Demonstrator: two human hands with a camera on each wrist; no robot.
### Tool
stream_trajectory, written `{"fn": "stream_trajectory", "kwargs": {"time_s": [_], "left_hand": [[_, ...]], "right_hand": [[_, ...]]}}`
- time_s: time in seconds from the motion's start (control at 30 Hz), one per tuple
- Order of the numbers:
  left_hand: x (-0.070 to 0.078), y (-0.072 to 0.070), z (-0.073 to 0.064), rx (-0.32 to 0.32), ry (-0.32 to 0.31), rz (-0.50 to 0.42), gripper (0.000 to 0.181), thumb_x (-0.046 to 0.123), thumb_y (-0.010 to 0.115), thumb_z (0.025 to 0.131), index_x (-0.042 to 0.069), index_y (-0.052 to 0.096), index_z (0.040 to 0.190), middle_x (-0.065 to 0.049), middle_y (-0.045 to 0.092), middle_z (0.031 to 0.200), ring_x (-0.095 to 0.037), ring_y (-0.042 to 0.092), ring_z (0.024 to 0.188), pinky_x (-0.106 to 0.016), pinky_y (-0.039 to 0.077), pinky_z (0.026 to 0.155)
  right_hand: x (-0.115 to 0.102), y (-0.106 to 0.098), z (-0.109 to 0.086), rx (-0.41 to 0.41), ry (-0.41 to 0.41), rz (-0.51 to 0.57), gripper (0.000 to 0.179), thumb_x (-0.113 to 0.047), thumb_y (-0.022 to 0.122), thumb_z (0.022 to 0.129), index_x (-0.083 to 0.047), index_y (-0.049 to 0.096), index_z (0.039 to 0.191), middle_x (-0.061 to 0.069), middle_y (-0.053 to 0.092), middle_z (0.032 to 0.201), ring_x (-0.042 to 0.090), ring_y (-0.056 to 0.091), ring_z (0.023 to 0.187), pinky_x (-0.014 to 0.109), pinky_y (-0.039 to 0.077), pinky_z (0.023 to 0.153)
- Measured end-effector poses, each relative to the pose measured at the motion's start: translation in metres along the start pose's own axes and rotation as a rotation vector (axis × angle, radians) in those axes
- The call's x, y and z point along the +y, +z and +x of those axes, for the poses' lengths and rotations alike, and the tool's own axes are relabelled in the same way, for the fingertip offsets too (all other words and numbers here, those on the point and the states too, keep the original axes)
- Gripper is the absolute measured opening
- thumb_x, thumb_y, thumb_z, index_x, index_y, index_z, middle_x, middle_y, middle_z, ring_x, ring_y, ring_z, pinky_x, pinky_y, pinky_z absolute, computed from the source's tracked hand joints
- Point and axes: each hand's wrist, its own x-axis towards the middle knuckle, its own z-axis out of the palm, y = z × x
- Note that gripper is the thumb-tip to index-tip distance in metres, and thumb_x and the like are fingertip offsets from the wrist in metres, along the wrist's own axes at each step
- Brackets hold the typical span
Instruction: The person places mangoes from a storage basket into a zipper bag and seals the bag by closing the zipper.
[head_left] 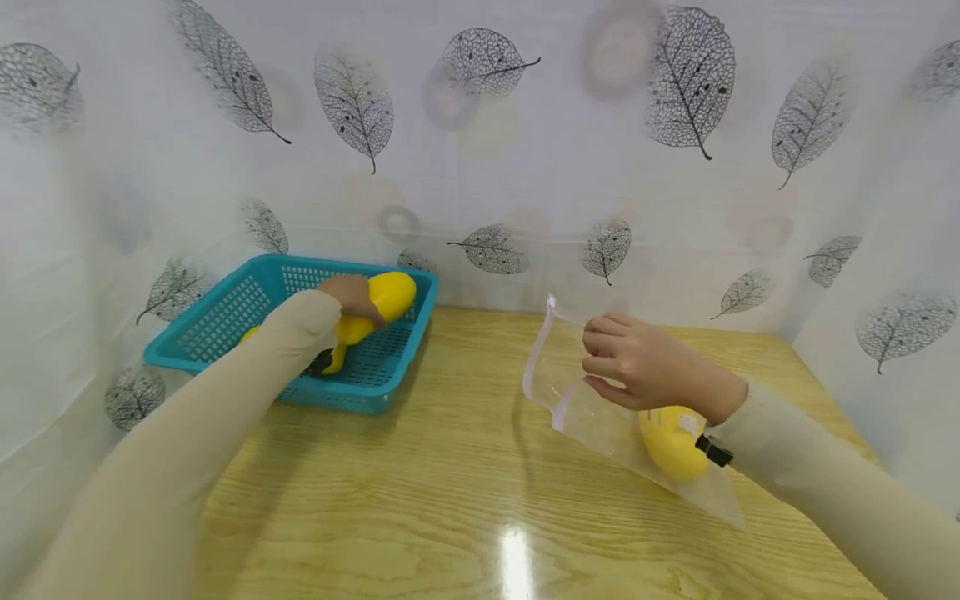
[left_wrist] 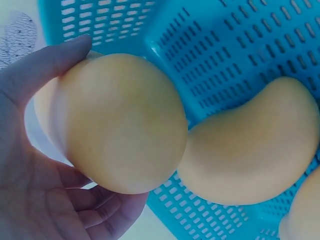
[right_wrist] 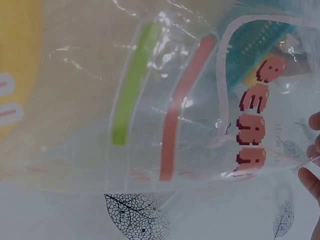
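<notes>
My left hand (head_left: 352,297) is over the blue basket (head_left: 262,358) and grips a smooth, rounded yellow fruit (head_left: 394,295). In the left wrist view, thumb and fingers wrap the sides of this fruit (left_wrist: 125,125). A curved, mango-shaped yellow fruit (left_wrist: 250,145) lies beside it in the basket, with part of another yellow fruit (left_wrist: 307,210) at the view's edge. On the right, my right hand (head_left: 630,362) pinches the upper edge of a clear zip bag (head_left: 600,425). Inside that bag is a yellow fruit (head_left: 671,442), partly hidden behind the wrist.
Both the basket and the bag are on a wood-grain table (head_left: 420,483). A white leaf-printed sheet (head_left: 480,183) stands behind and at both sides. Coloured stripes (right_wrist: 135,85) and red printed letters (right_wrist: 251,130) mark the bag.
</notes>
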Motion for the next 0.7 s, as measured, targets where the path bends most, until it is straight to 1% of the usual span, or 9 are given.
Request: {"fn": "stream_trajectory", "kwargs": {"time_s": [0.1,0.27,0.4,0.57,0.7], "left_hand": [[0.002,-0.002,-0.006,0.011,0.011,-0.007,0.062,0.040,0.069,0.076,-0.005,0.049,0.113,-0.019,0.058,0.099,-0.025,0.057,0.080,-0.032,0.050,0.066],[0.000,-0.003,-0.012,0.056,0.031,-0.008,0.064,0.045,0.070,0.074,-0.004,0.049,0.110,-0.018,0.058,0.097,-0.025,0.056,0.078,-0.032,0.048,0.065],[0.001,-0.006,-0.020,0.067,0.046,-0.032,0.068,0.045,0.070,0.075,-0.007,0.046,0.113,-0.021,0.058,0.101,-0.028,0.057,0.081,-0.035,0.049,0.067],[0.004,-0.009,-0.029,0.092,0.028,-0.056,0.075,0.048,0.069,0.075,-0.008,0.042,0.117,-0.023,0.057,0.104,-0.030,0.058,0.086,-0.039,0.049,0.072],[0.008,-0.010,-0.033,0.116,0.015,-0.089,0.079,0.052,0.068,0.074,-0.007,0.042,0.119,-0.023,0.057,0.105,-0.031,0.057,0.088,-0.040,0.049,0.074]], "right_hand": [[0.000,0.000,-0.001,0.004,-0.001,0.003,0.034,-0.026,0.039,0.097,-0.013,0.053,0.069,0.002,0.045,0.071,0.020,0.045,0.075,0.033,0.038,0.069],[-0.002,0.001,-0.001,0.007,-0.003,0.003,0.032,-0.026,0.041,0.096,-0.013,0.054,0.070,0.002,0.047,0.072,0.020,0.046,0.076,0.033,0.039,0.070],[-0.003,0.001,-0.001,0.017,-0.007,0.007,0.031,-0.025,0.041,0.096,-0.013,0.054,0.070,0.003,0.047,0.072,0.021,0.047,0.076,0.034,0.042,0.071],[-0.003,0.002,-0.001,0.020,-0.004,0.011,0.031,-0.024,0.042,0.096,-0.013,0.054,0.070,0.003,0.047,0.072,0.021,0.047,0.077,0.034,0.041,0.071],[-0.003,0.002,-0.002,0.017,0.001,0.006,0.033,-0.025,0.039,0.097,-0.013,0.053,0.070,0.003,0.047,0.072,0.021,0.047,0.077,0.033,0.041,0.070]]}}
